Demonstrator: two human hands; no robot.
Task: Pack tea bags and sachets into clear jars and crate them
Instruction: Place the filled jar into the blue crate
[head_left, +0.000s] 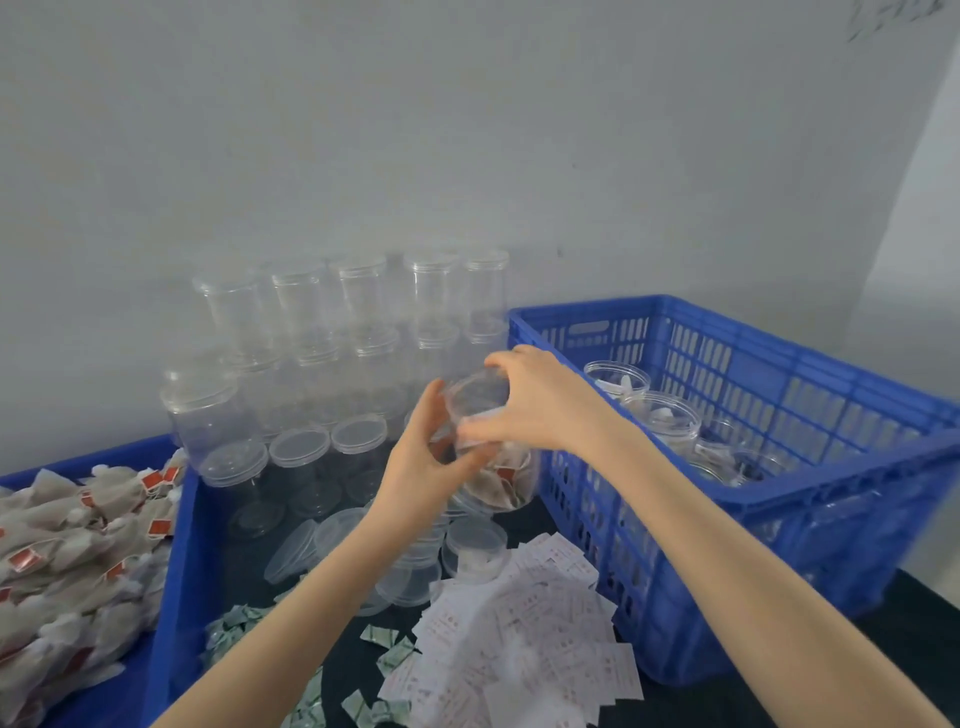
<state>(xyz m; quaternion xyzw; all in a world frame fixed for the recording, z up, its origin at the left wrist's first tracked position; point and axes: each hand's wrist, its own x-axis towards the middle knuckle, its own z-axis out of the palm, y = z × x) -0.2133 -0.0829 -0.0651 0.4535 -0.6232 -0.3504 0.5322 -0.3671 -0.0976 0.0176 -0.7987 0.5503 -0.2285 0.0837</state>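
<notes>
here both hands clamp one jar (493, 467) of tea bags above the table: left hand (431, 457) grips its side, right hand (540, 400) curls over its lid (475, 392), beside the crate (779, 499).

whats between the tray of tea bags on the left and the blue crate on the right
In the head view: empty clear jars, loose lids, sachets, and the jar both hands hold.

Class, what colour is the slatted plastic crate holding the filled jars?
Blue; the slatted plastic crate shows best in the head view.
</notes>
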